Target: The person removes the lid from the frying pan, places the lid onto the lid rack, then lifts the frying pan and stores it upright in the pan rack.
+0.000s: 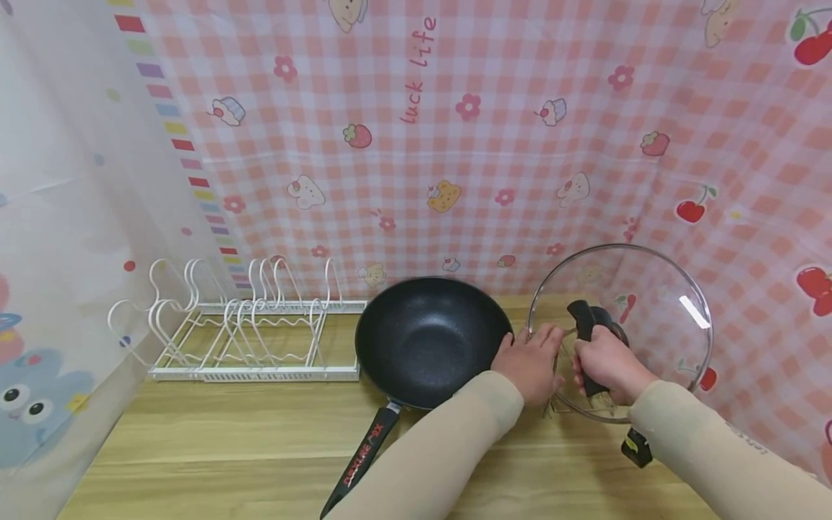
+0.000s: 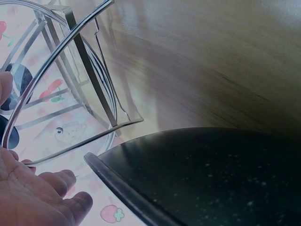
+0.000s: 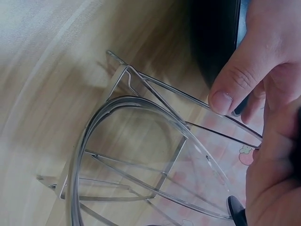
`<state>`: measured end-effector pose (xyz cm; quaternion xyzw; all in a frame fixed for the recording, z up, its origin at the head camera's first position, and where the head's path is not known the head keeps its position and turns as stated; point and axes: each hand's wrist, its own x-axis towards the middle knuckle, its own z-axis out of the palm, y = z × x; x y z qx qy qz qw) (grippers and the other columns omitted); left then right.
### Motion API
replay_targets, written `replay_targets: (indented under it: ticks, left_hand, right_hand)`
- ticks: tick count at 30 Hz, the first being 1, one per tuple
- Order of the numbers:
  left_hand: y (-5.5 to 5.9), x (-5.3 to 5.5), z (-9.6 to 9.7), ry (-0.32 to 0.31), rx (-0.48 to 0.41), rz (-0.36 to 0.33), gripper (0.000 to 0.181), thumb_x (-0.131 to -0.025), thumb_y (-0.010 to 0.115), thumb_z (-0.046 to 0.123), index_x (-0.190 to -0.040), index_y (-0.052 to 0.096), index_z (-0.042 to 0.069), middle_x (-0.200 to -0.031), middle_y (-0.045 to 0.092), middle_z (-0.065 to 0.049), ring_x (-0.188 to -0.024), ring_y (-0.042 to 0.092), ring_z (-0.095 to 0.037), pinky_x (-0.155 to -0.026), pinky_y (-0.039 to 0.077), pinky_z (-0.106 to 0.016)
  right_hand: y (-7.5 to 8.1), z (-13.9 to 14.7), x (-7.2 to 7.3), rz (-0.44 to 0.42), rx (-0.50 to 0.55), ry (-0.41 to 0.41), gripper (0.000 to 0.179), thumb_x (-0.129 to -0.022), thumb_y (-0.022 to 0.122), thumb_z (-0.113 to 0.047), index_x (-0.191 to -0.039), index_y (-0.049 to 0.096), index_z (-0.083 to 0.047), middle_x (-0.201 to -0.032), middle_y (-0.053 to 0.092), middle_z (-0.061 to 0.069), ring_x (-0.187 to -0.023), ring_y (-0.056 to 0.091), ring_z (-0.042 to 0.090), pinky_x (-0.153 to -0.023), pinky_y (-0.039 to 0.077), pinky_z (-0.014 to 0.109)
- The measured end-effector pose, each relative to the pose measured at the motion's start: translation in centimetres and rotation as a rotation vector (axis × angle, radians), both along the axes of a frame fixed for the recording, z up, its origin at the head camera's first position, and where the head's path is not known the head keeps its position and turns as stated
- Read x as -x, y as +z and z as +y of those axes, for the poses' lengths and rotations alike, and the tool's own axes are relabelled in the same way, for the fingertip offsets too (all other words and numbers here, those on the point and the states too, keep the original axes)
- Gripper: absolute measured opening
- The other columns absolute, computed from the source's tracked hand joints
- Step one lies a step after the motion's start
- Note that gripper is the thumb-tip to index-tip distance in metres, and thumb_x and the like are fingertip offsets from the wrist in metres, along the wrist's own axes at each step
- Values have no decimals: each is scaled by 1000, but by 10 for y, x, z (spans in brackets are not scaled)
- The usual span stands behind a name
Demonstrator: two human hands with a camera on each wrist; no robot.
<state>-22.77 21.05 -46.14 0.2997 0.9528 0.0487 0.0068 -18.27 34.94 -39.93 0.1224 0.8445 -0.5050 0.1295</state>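
Observation:
A large clear glass lid (image 1: 656, 289) with a metal rim stands upright at the right, within a thin silver wire rack (image 3: 162, 94). My right hand (image 1: 609, 363) grips the lid's black handle (image 1: 583, 318). Beside it my left hand (image 1: 529, 361) holds the rack's side wire, thumb on one side and fingers on the other. A black frying pan (image 1: 432, 343) lies just left of that hand, its black handle (image 1: 364, 451) pointing toward me. In the left wrist view, the pan's rim is close to the left fingertips.
A white wire rack (image 1: 260, 374) with curved dividers stands at the left on the wooden table (image 1: 214, 440). A small black piece with a leaf mark (image 1: 637, 448) sits below the lid, partly behind my right sleeve. Patterned cloth (image 1: 416, 159) hangs behind and at both sides.

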Motion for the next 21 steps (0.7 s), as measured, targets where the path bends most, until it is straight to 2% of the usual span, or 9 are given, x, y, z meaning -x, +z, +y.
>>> replay_targets:
  ticks: [14,21]
  left_hand:
    - [-1,0,1,0,22,2,78,-99,62,63,-162,22,41,-172,23,20,-157,37,-20,-128,33,-46]
    - [3,-4,0,-2,15,5,79,-99,61,62,-163,20,40,-172,23,20,-157,38,-19,-127,34,-46]
  right_hand:
    - [-3,3,1,-1,4,7,21,-111,27,-17,-118,32,2,-73,57,4,-57,58,18,-53,57,39]
    - [-3,5,1,8,5,15,22,-111,27,-17,-120,31,2,-73,56,4,-57,58,18,-53,57,39]
